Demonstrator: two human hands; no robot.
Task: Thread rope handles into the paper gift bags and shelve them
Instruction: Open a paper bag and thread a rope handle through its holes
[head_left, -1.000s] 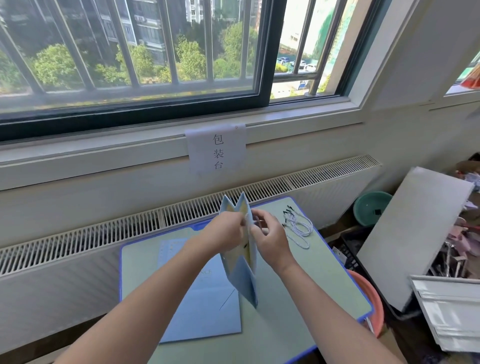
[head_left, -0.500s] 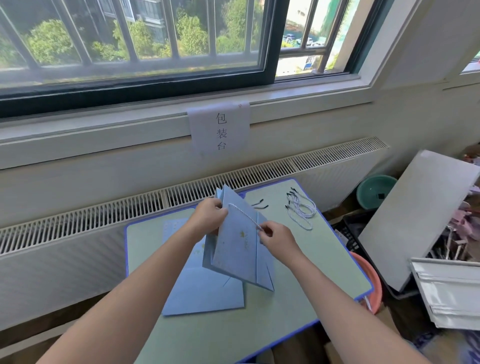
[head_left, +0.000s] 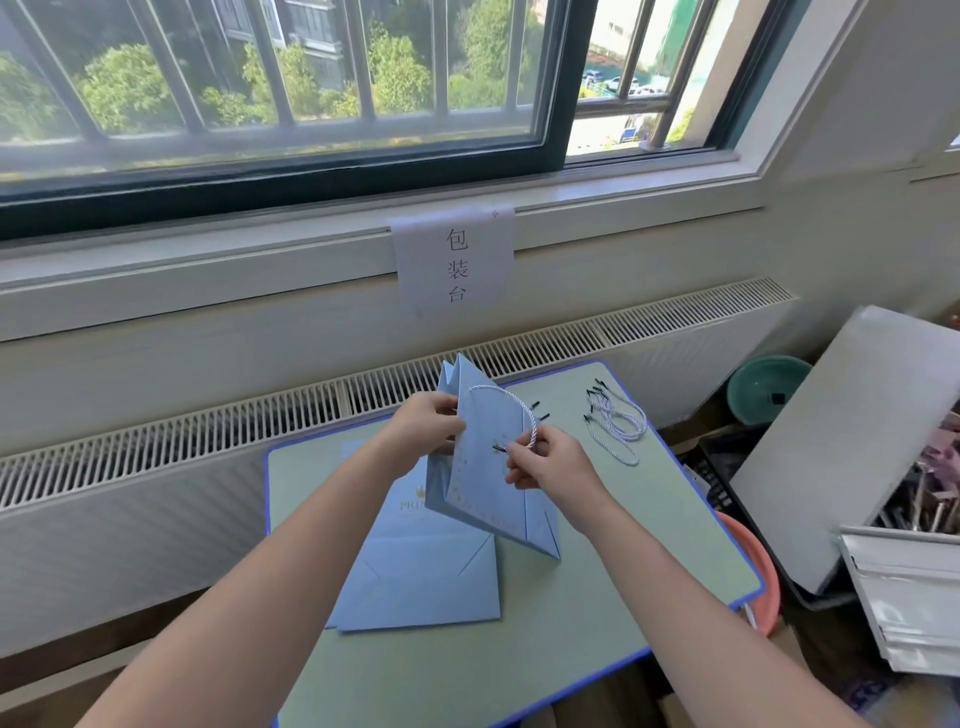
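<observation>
Rope is the matter in hand: a white twisted cord handle (head_left: 511, 410) arcs over the upper face of a pale blue paper gift bag (head_left: 485, 467), which leans half-folded above the pale green, blue-edged table (head_left: 597, 597). The person's left hand (head_left: 428, 428) grips the bag's upper left edge, fingers curled round the paper. The right hand (head_left: 545, 460) pinches the cord near its black-tipped end (head_left: 500, 447). That tip lies just left of the right fingertips, its long axis roughly level and aimed leftward across the bag's face, so I judge the right hand is the one to feed it into a hole, though I cannot make out the hole itself. The cord's other end appears to enter the bag near its top by the left hand. Flat blue bags (head_left: 415, 582) lie on the table under the raised one, and a loose bunch of spare white cords with black tips (head_left: 618, 423) lies farther right, well apart.
</observation>
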